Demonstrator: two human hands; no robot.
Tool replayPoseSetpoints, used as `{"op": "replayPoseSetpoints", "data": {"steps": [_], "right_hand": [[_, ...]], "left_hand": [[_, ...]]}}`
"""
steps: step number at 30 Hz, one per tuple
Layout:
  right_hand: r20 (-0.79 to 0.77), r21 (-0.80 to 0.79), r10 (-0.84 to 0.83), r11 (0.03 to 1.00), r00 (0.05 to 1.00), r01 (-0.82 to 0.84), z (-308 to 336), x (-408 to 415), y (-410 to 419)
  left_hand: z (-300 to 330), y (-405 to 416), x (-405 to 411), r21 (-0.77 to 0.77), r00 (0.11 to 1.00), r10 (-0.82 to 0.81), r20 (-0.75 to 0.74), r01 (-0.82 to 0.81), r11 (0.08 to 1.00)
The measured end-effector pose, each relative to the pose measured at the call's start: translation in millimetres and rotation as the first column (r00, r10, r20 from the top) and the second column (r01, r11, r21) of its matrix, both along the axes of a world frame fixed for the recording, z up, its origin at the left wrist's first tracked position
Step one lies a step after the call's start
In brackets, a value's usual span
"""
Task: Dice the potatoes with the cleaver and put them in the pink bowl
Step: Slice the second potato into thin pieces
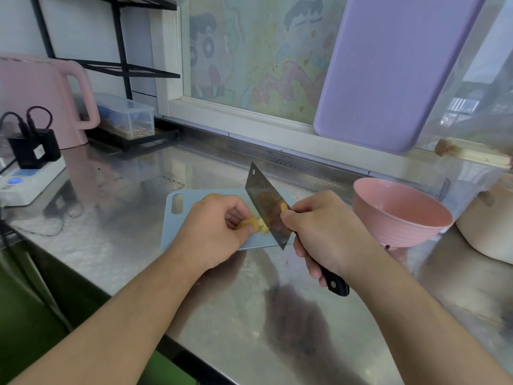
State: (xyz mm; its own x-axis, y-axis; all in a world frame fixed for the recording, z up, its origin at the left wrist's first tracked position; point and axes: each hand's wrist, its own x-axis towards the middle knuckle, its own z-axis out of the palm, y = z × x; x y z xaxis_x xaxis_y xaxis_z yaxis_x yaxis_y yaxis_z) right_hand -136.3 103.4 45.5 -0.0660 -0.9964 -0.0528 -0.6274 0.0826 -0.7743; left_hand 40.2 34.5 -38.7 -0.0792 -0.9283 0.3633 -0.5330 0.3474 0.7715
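While the right hand [322, 232] gripped the black handle of the cleaver [266, 207], its blade sat tilted with the edge down on the light blue cutting board [177, 218], right up against the potato pieces [254, 222]. The left hand [216, 229] had its fingers curled around those yellow bits, pinning them just beside the blade. Another potato chunk [212, 196] peeked out behind the left hand. The pink bowl [399, 215] stood on the steel desk [133, 195] to the right of the board, near the right hand; couldn't see anything inside it.
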Motion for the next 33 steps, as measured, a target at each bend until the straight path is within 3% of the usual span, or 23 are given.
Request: {"op": "replayPoseSetpoints", "data": {"steps": [33], "right_hand": [[-0.117,0.125,0.003,0.992,0.993,0.011,-10,18,-5]], "left_hand": [[2,0,0,-0.032,0.998,0.046,0.050,-0.044,0.999]]}}
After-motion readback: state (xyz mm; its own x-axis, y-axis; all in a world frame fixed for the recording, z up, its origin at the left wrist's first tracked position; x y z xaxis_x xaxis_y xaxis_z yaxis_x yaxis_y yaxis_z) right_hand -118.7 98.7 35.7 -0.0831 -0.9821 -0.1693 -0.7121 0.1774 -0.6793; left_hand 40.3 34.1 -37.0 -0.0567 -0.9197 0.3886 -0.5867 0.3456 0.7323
